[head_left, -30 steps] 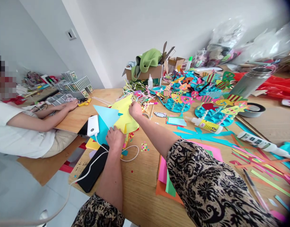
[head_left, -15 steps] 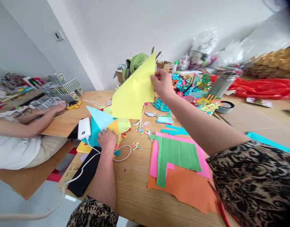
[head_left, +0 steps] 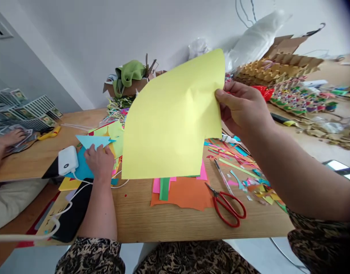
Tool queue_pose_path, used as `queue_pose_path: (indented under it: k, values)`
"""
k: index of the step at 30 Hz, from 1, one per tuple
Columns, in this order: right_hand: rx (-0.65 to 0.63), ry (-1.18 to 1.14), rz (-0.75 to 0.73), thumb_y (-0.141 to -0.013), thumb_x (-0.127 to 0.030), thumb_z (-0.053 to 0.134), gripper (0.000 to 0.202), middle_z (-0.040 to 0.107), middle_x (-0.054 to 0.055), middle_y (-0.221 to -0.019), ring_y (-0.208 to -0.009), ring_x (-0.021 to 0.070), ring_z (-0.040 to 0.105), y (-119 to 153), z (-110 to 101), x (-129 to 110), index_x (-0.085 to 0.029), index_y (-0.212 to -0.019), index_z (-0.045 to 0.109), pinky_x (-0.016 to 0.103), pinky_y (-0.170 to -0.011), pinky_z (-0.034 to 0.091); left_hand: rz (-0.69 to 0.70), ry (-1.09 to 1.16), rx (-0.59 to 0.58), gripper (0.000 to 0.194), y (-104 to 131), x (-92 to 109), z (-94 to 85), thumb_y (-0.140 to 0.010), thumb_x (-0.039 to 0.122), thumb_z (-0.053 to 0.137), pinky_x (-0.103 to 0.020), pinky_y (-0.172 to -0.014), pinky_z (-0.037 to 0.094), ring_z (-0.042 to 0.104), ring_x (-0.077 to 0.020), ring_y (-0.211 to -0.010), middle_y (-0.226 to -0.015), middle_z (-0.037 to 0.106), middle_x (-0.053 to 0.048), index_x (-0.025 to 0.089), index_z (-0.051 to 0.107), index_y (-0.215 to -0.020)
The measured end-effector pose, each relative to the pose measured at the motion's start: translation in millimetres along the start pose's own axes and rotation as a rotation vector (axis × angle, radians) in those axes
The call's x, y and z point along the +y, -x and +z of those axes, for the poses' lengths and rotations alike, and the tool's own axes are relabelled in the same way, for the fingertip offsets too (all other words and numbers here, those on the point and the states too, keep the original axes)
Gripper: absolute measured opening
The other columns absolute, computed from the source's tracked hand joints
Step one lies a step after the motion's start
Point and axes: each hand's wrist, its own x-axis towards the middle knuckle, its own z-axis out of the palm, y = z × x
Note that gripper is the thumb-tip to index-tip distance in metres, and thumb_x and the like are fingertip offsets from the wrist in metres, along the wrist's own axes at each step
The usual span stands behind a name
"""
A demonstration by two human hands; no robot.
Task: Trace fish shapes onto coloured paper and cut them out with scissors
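A large sheet of yellow paper (head_left: 166,125) with a notch cut from its lower right corner hangs upright in front of me. My right hand (head_left: 245,104) pinches its right edge between thumb and fingers. At the left, my left hand (head_left: 99,161) rests on a pile of coloured paper, fingers a little apart on a light blue paper piece (head_left: 95,141). Darker blue paper (head_left: 82,167) lies under it. Behind the yellow sheet, orange paper (head_left: 182,194) lies on the table with pink and green pieces on top, partly hidden.
Red-handled scissors (head_left: 227,205) and a pen (head_left: 222,176) lie right of the orange paper, near scattered paper scraps (head_left: 263,186). A white power bank (head_left: 67,161) with a cable and a black phone (head_left: 73,213) sit at the left. Another person's hand (head_left: 13,137) is farther left.
The view has turned right, bringing the scissors and scraps into sight. My right hand has moved the yellow sheet rightward and nearer. My left hand stays on the paper pile.
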Motion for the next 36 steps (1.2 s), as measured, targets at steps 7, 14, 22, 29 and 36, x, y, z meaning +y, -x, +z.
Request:
queue_pose_path:
  k: [7, 14, 22, 29, 36]
  values:
    - [0.113, -0.119, 0.175, -0.074, -0.025, 0.071, 0.015, 0.058, 0.001, -0.067, -0.052, 0.0092, 0.053, 60, -38, 13, -0.026, -0.067, 0.058, 0.026, -0.049, 0.042, -0.091, 0.392, -0.059, 0.044, 5, 31, -12.9, -0.092, 0.035, 0.034, -0.048, -0.105, 0.032, 0.047, -0.0319, -0.124, -0.123, 0.059, -0.021, 0.008, 0.064, -0.108]
    - [0.325, -0.202, 0.406, -0.053, -0.035, 0.086, 0.036, 0.063, -0.002, -0.065, -0.052, 0.0102, 0.057, 132, -71, 39, -0.022, -0.076, 0.063, 0.018, -0.045, 0.049, -0.057, 1.252, -1.042, 0.066, 77, 78, -40.8, -0.082, 0.066, 0.046, -0.033, -0.076, 0.051, 0.067, -0.0258, -0.092, -0.101, 0.07, -0.016, 0.009, 0.064, -0.111]
    - [0.225, -0.054, 0.494, -0.067, -0.044, 0.076, 0.031, 0.065, -0.001, -0.072, -0.059, 0.0151, 0.062, 189, -69, 53, -0.022, -0.083, 0.06, 0.023, -0.049, 0.055, -0.023, 1.401, -1.329, 0.075, 110, 92, -27.5, -0.069, 0.03, 0.079, -0.035, -0.074, 0.053, 0.069, -0.0237, -0.082, -0.097, 0.071, -0.012, 0.014, 0.046, -0.134]
    - [-0.3, 0.602, 0.331, -0.086, -0.049, 0.052, 0.031, 0.065, 0.004, -0.066, -0.057, 0.019, 0.062, 211, -86, 57, -0.021, -0.09, 0.064, 0.03, -0.051, 0.052, -0.02, 1.448, -1.271, 0.061, 96, 79, -12.9, -0.069, 0.027, 0.077, -0.035, -0.073, 0.054, 0.069, -0.0229, -0.079, -0.1, 0.071, -0.012, 0.015, 0.053, -0.124]
    - [-0.485, 1.152, 0.119, -0.085, -0.042, 0.053, 0.028, 0.068, 0.006, -0.086, -0.078, 0.0233, 0.068, 223, -89, 77, -0.027, -0.105, 0.066, 0.033, -0.064, 0.055, -0.052, 1.361, -1.291, 0.063, 88, 68, -10.2, -0.069, 0.027, 0.077, -0.034, -0.071, 0.054, 0.07, -0.023, -0.078, -0.101, 0.071, -0.013, 0.016, 0.052, -0.126]
